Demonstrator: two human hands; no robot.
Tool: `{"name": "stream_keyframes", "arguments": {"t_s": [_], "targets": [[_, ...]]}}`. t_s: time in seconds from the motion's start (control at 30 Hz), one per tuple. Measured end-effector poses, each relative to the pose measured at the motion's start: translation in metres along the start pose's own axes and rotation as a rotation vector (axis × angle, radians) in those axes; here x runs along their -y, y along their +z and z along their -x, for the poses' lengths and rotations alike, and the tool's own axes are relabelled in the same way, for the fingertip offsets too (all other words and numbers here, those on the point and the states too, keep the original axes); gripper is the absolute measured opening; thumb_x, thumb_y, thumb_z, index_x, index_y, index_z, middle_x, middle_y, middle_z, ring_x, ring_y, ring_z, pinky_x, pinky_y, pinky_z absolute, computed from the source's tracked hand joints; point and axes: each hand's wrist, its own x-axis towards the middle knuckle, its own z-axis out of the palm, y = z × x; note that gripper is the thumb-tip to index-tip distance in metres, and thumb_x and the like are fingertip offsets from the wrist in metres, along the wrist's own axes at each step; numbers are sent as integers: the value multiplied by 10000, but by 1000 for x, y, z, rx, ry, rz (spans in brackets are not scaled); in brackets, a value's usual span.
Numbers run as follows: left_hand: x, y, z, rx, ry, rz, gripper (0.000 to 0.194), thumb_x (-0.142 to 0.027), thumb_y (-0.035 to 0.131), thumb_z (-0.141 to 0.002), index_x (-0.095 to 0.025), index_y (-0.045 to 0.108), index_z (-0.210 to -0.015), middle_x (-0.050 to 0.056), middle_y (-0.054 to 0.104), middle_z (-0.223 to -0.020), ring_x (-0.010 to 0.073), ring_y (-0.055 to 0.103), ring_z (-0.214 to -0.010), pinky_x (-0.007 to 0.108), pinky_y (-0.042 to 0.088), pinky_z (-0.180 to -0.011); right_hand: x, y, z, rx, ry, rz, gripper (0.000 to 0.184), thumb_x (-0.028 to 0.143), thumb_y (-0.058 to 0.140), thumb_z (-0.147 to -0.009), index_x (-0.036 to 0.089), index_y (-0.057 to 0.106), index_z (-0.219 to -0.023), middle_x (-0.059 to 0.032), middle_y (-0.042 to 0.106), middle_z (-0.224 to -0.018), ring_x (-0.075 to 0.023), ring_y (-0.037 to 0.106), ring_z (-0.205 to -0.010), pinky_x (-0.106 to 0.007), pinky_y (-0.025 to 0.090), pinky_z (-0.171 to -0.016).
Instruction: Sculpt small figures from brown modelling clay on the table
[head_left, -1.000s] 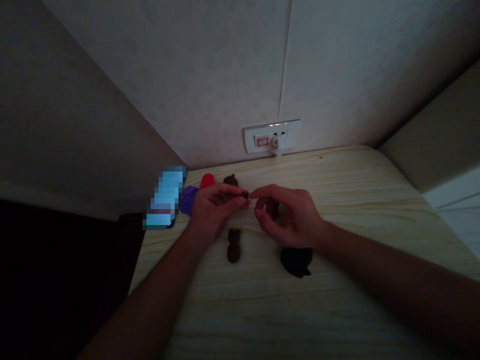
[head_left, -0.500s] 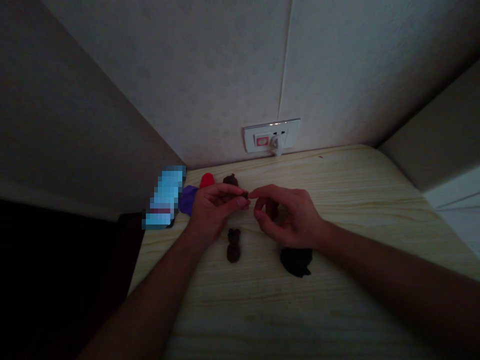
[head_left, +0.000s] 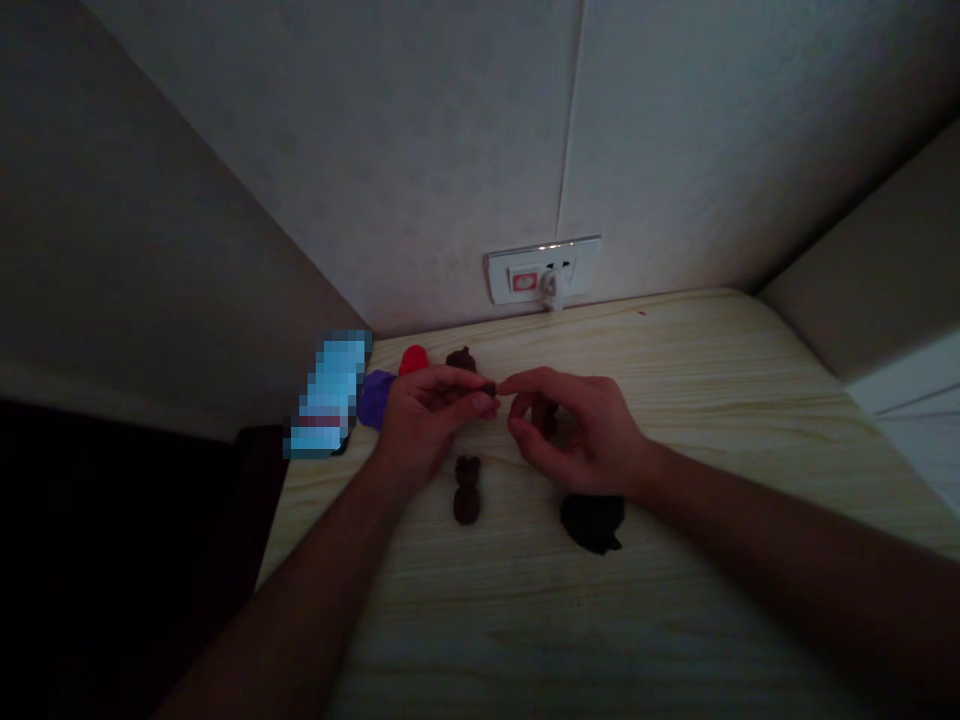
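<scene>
Little change from half a second ago: your hands keep their pose near frame centre. Your left hand [head_left: 424, 425] pinches a small brown piece [head_left: 490, 389] between thumb and index finger. Your right hand [head_left: 581, 425] is half-curled, index tip at or just beside it, thumb apart; cannot tell whether it grips anything. Brown figure [head_left: 466, 495] unmoved, lower centre.

Bench [head_left: 712, 400], pale wood-grain top, far right corner rounded. Phone [head_left: 328, 395], screen lit but pixelated, at the bench's far left edge. Wall [head_left: 420, 180], pale, faintly patterned, beyond the bench. Socket plate [head_left: 541, 272] — low on wall; red-and-white square left, whitish plug [head_left: 553, 288] right. Reddish speck [head_left: 641, 314] — bench, far right.
</scene>
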Motion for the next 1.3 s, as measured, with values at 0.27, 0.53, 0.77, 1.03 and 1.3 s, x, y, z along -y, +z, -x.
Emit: {"name": "stream_keyframes", "arguments": {"t_s": [0.27,0.53,0.77,1.03,1.3], "targets": [[1,-1,0,3,4,-16,202,-177,943,-620,-211,816,-774,13,803,-728,125,744,-621,216,617,-642,-1,1,0,-10,-5,-3,262,185,632,-857,170,651,-1118,27,707,-751,-84,626,-517,-181,499,-489],[0,0,0,-28,-14,-40,211,-172,938,-593,-210,808,-756,15,804,-741,132,735,-615,244,618,-641,0,-1,0,-13,-4,-11,253,190,627,-859,180,650,-1111,27,706,-744,-89,630,-521,-182,507,-497],[0,0,0,-19,-10,-22,204,-169,936,-595,-213,810,-750,15,803,-734,133,736,-609,246,620,-637,-2,1,0,8,11,-20,280,187,640,-854,172,648,-1133,24,711,-759,-89,634,-527,-186,513,-510],[-1,0,0,-9,2,-12,207,-167,943,-597,-221,814,-750,10,810,-746,127,741,-615,225,622,-637,0,0,0,-7,11,-20,272,188,634,-861,185,646,-1132,26,711,-747,-95,640,-538,-190,524,-525],[-1,1,0,-3,12,-1,212,-186,952,-601,-217,812,-756,10,810,-754,120,740,-616,217,620,-640,-1,0,1,2,17,-33,294,182,641,-853,184,646,-1147,25,710,-761,-92,638,-531,-191,522,-513]]}}
